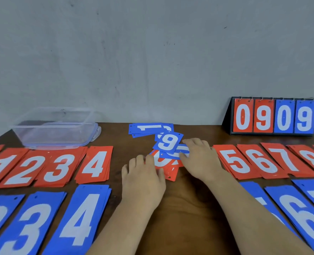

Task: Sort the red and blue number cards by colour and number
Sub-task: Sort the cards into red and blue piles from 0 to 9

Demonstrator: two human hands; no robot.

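Observation:
A mixed heap of red and blue number cards lies in the middle of the brown table (pixel 185 199), topped by a blue 9 card (pixel 169 142). My left hand (pixel 143 179) rests flat on the red cards (pixel 169 172) at the heap's near side. My right hand (pixel 198 159) pinches a blue card (pixel 183 150) lying under the 9. Red piles 1 to 4 (pixel 51 166) sit at the left and red piles 5 to 8 (pixel 263 161) at the right. Blue piles 3 and 4 (pixel 60 218) lie near left, a blue 6 pile (pixel 299 214) near right.
A clear plastic box (pixel 55 127) stands at the back left. A flip scoreboard (pixel 273 116) showing 0909 stands at the back right against the grey wall. More blue cards (pixel 148 128) lie fanned behind the heap.

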